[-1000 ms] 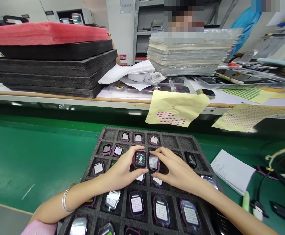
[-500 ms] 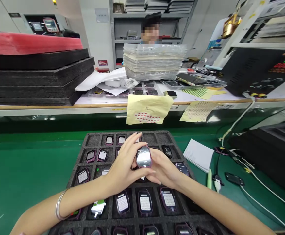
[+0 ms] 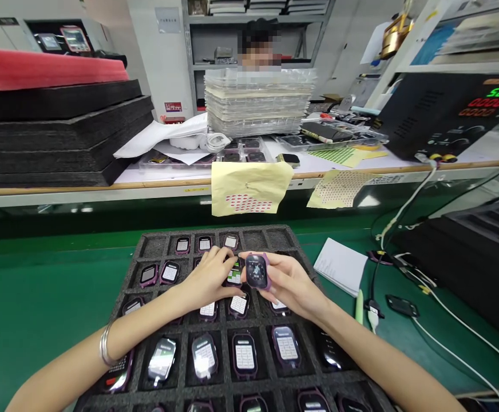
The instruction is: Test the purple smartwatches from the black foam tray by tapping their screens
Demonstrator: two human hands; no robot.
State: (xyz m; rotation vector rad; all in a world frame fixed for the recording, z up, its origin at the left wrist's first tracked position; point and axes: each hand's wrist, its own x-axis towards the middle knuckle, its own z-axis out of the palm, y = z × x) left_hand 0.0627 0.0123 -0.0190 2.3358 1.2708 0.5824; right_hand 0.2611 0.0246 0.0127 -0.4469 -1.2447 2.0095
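Note:
My right hand [image 3: 290, 280] pinches a purple-framed smartwatch [image 3: 257, 271] without a strap, its dark screen tilted up and showing a dial-like picture. Just left of it, my left hand [image 3: 209, 277] has fingers and thumb around a second smartwatch [image 3: 234, 273] with a green and white screen, low over the tray. Beneath both hands lies a black foam tray [image 3: 146, 247] with square pockets. Many pockets hold similar watches, such as a lit watch [image 3: 245, 353] with a white grid on its screen. My hands and forearms hide some pockets.
On the green bench right of the tray are a white paper pad [image 3: 341, 266], a green pen-like stick [image 3: 359, 306], cables and a small black device [image 3: 403, 305]. A shelf behind carries black foam stacks [image 3: 60, 137], plastic trays [image 3: 258, 103] and a power supply [image 3: 442, 114]. A person sits beyond.
My left hand has left the watch in my right hand and moved left and slightly down to another watch. The held watch's screen now shows a dark dial. The view has shifted a little.

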